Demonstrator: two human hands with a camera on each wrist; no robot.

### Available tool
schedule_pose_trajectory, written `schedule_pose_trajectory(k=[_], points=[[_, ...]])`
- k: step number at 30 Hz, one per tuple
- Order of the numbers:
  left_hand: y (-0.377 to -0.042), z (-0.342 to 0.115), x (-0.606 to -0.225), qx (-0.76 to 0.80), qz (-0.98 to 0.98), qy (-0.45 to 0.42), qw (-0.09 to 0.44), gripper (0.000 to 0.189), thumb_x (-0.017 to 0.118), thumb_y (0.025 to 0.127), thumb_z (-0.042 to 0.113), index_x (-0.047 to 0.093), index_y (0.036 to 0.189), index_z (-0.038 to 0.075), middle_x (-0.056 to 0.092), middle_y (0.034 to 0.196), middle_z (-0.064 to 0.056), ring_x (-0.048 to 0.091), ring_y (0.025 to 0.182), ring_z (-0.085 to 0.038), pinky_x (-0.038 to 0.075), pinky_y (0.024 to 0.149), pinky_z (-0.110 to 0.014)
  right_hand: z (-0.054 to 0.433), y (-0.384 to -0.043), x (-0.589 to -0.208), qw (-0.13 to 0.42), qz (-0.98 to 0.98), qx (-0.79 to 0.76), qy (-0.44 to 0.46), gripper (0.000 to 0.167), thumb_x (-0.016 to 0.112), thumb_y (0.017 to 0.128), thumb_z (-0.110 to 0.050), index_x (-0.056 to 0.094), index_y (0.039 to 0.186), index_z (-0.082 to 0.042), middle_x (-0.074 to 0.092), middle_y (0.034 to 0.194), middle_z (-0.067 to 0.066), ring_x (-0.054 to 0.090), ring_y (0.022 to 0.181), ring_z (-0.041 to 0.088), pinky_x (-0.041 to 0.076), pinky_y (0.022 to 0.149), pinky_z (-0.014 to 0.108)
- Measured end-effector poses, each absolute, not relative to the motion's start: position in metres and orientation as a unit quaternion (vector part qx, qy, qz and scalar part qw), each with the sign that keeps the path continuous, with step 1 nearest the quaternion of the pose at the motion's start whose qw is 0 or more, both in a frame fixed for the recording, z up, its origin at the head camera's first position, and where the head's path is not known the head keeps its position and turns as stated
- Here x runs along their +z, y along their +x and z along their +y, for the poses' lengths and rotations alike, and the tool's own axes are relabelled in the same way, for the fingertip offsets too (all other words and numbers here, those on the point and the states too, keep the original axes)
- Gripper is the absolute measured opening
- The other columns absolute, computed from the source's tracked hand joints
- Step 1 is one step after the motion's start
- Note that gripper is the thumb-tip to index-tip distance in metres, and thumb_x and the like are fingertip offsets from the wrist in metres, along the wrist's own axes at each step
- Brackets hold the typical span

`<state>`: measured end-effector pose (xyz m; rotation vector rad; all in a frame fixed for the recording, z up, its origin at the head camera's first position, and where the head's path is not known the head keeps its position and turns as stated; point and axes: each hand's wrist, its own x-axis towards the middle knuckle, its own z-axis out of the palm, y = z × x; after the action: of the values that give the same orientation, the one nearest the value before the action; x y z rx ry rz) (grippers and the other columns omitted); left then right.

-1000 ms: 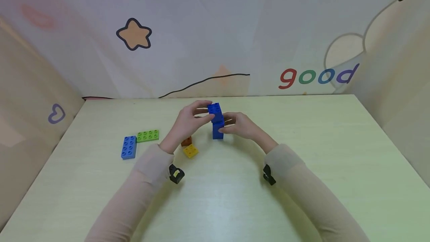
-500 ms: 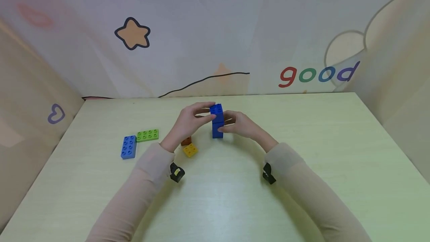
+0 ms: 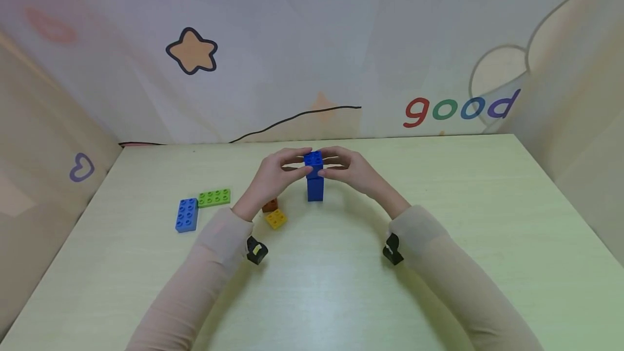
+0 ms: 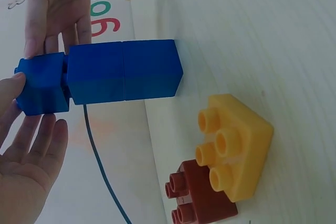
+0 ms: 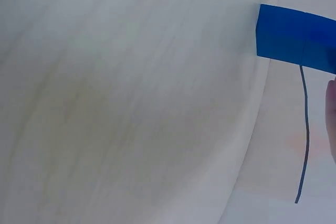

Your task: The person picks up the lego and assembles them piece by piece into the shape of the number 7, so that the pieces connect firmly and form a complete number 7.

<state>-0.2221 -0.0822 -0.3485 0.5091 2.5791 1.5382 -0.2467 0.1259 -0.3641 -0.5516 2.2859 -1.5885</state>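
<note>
A tower of blue toy bricks (image 3: 315,189) stands upright on the table. The left wrist view shows two joined bricks (image 4: 125,72) below and a separate top brick (image 4: 43,86), with a narrow gap between them. My left hand (image 3: 281,171) pinches the top brick from the left, thumb on its near side. From the right, my right hand (image 3: 355,169) holds that same brick between thumb and fingers. In the right wrist view only the lower part of the tower (image 5: 286,35) shows; most of the right hand is out of that view.
A yellow brick (image 3: 276,219) touches or nearly touches a reddish-brown brick (image 3: 270,206) beside my left wrist. Farther left lie a light-blue brick (image 3: 187,215) and a green brick (image 3: 214,197). A printed cloth backdrop (image 3: 292,42) rises behind the table.
The top brick has straightened from a tilt to sit in line over the others. My right hand has moved up from the lower bricks to the top one; the left stays on it.
</note>
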Motion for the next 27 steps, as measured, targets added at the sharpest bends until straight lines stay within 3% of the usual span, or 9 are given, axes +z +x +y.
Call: schedule_pose_trajectory(k=[27], points=[[-0.2241, -0.0814, -0.3516, 0.506, 0.844, 0.166, 0.063, 0.046, 0.062, 0.093, 0.018, 0.051, 0.138, 0.012, 0.052, 0.141, -0.009, 0.052, 0.129, -0.028, 0.047, 0.105, -0.041, 0.1250, -0.2447, -0.3620, 0.123, 0.809, -0.537, -0.203, 0.042, 0.062, 0.093, -0.013, 0.049, 0.132, -0.002, 0.056, 0.133, 0.018, 0.053, 0.126, 0.032, 0.045, 0.108, 0.044]])
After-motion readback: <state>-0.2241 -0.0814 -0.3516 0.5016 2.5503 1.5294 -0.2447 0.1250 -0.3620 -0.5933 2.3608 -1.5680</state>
